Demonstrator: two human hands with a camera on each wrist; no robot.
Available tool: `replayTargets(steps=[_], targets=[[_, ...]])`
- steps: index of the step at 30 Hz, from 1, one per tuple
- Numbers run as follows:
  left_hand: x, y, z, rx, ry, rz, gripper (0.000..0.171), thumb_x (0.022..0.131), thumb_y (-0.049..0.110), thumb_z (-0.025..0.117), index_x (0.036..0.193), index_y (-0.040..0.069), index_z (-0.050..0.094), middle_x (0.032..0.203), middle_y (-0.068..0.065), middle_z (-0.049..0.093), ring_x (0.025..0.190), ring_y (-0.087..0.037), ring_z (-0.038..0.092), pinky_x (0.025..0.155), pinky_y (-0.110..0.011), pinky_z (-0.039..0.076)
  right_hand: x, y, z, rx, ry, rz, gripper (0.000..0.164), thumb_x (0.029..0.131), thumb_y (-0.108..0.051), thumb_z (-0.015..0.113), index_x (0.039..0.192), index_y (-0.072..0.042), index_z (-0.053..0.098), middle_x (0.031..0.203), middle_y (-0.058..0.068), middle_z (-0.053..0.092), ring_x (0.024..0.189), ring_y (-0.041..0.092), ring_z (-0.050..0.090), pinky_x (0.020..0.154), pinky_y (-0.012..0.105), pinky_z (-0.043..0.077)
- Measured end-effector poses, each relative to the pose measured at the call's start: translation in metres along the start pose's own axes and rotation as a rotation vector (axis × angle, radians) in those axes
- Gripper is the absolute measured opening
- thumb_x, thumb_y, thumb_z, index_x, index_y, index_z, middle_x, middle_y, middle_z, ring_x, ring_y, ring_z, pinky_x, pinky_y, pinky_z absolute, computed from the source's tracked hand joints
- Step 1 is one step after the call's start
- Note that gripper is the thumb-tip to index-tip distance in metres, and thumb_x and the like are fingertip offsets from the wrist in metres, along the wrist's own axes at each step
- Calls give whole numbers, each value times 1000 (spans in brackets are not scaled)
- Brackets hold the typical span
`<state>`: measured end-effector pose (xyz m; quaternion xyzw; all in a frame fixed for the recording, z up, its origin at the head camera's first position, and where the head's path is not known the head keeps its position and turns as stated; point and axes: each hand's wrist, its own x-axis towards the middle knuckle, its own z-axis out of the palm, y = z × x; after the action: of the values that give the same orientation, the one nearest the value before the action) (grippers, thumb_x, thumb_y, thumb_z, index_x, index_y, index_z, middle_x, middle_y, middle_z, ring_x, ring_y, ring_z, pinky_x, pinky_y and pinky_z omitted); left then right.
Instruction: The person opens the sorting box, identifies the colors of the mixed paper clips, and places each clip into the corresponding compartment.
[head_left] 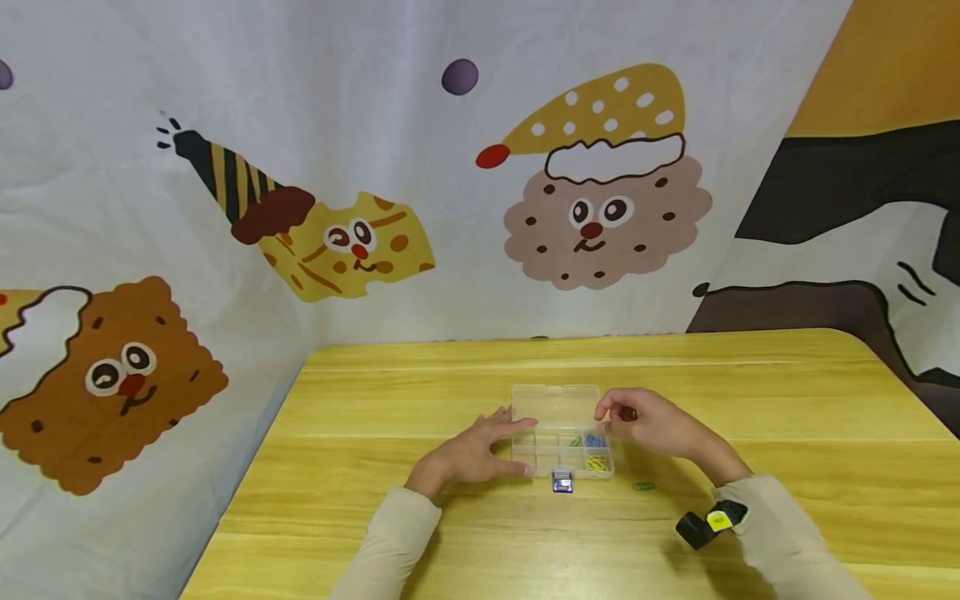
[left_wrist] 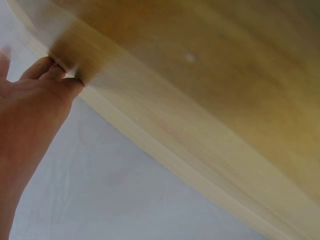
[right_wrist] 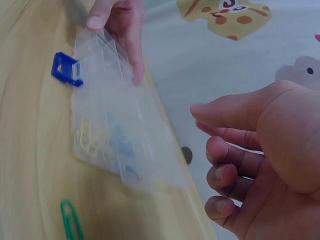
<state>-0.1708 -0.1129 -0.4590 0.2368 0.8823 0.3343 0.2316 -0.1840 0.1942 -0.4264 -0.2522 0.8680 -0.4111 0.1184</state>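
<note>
A clear plastic compartment box (head_left: 548,460) lies on the table with its lid (head_left: 555,404) folded back. My left hand (head_left: 476,450) grips the box's left end, thumb at the front corner and fingers toward the hinge. Yellow paper clips (head_left: 597,463), blue paper clips (head_left: 595,440) and a few green ones (head_left: 575,442) lie in separate compartments. A blue latch (right_wrist: 65,69) juts from the front edge. Beside the box's back right corner hovers my right hand (head_left: 652,422), its fingers loosely curled; the right wrist view shows nothing between thumb and forefinger.
One green paper clip (right_wrist: 71,220) lies on the wooden table (head_left: 360,517), in front of the box's right end. A cloth with cartoon biscuits and cheese (head_left: 390,108) hangs behind the table. A black strap device (head_left: 708,522) sits on the right wrist.
</note>
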Motion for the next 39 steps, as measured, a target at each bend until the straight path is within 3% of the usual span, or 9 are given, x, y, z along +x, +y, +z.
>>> replayTargets(steps=[12,20,25,35,39], targets=[[0,-1,0,-5,3,7,72,89,51,69,152,37,38,166,-4,12,154,-20,4,124,-49,2,-30,21,-9,21,0,-8,8,92,-1,64,94,-9,64,75,-3,52,68,5,46,56,23,39],[0,0,0,1,-1,8,71,90,50,69,153,37,38,166,-5,13,154,-19,3,124,-48,1,-44,34,-6,68,-65,-17,17,87,8,59,95,-6,64,78,-1,56,70,4,47,57,23,41],[0,0,0,5,-3,17,72,90,50,69,153,35,38,166,-5,13,154,-19,3,124,-47,1,-51,41,-3,134,-104,5,7,91,-2,67,97,-4,65,78,0,56,70,4,48,57,23,42],[0,1,0,-1,-9,14,72,90,50,68,153,34,37,166,-6,13,154,-21,3,124,-47,1,-59,55,0,299,-250,-30,17,92,-9,69,103,2,62,74,-5,48,65,2,44,52,26,37],[0,1,0,-8,-6,5,72,90,50,69,153,36,38,166,-5,13,154,-20,3,124,-49,1,-59,58,3,302,-256,-16,17,91,-10,70,103,0,63,72,-7,46,64,0,44,53,22,37]])
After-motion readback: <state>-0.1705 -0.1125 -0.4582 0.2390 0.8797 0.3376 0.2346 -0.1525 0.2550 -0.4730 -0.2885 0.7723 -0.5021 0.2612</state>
